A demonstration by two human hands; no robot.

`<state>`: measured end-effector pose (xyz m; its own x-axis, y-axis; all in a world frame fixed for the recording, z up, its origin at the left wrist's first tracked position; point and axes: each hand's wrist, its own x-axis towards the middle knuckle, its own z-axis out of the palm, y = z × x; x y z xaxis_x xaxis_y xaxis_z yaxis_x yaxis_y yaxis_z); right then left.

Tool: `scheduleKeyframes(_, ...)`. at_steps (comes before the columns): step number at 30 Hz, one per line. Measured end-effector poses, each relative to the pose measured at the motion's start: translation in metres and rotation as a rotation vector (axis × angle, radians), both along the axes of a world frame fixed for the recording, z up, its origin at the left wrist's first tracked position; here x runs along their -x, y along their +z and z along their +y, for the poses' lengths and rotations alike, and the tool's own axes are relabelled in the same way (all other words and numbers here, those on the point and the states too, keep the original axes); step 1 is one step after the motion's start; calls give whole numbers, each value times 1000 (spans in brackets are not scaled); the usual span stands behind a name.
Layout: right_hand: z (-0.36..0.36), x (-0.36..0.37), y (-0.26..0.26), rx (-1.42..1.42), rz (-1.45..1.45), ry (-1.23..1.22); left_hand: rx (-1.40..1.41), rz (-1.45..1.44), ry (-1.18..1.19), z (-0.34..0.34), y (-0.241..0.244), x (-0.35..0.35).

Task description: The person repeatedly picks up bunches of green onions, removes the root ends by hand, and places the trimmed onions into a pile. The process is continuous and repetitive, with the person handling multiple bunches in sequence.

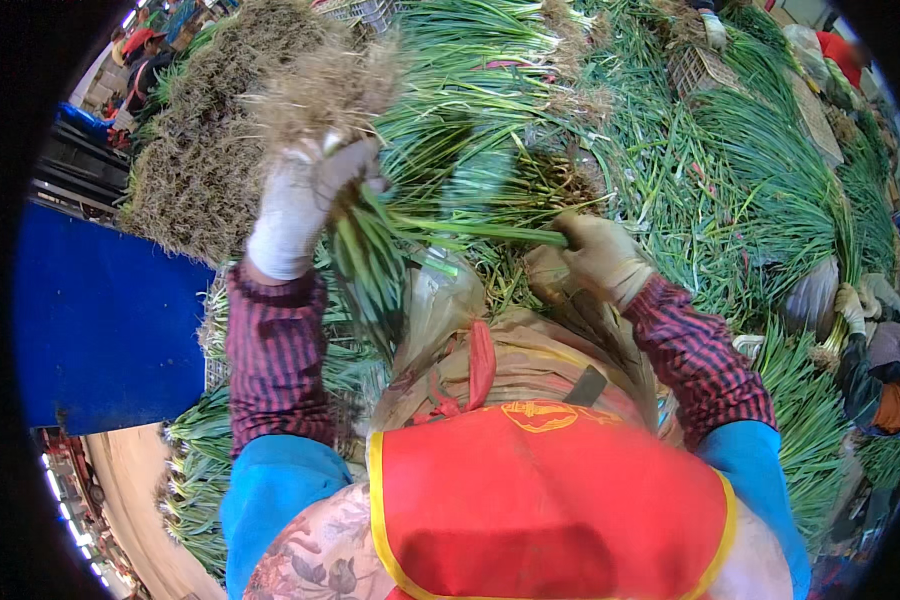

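Note:
My gloved left hand (326, 176) is closed around a bunch of green onions (367, 262), its shaggy roots (330, 90) up and its leaves hanging down. The roots look blurred. To the right, my gloved right hand (600, 251) grips the ends of a few green leaves (487, 231) that stretch across from the bunch. Beyond my hands, loose green onions (457, 97) lie in layers, most with their roots to the right. Clear plastic (442, 292) covers my lap below the leaves.
A high heap of root ends (202, 142) rises at the left, beside a blue panel (112, 315). More green onions (772, 165) and a plastic crate (697, 71) stand at the right. Co-workers' gloved hands show at the top (714, 31) and right edge (849, 306).

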<state>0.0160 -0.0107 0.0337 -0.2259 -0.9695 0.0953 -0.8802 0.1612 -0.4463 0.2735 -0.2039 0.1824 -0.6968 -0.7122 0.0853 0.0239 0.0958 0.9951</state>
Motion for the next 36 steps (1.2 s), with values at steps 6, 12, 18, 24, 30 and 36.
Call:
scheduleKeyframes(6, -28, 89, -41, 168, 236, -52, 418, -289, 58, -22, 42, -65)
scheduleKeyframes(12, -88, 82, -96, -78, 610, 43, 405, -444, -332, 11, 7, -4)
scheduleKeyframes(18, -66, 72, -20, 124, 116, 160, 357, -362, -182, 10, -48, 33)
scheduleKeyframes(24, -8, 43, 50, 4, -558, -99, 392, -291, -320, 10, -69, 49)
scheduleKeyframes(30, 98, 186, -23, 362, -984, -734, 4, -47, -162, 30, -45, 23)
scheduleKeyframes(36, 57, 167, -61, 193, 84, -476, 90, -84, -151, 35, -57, 29)
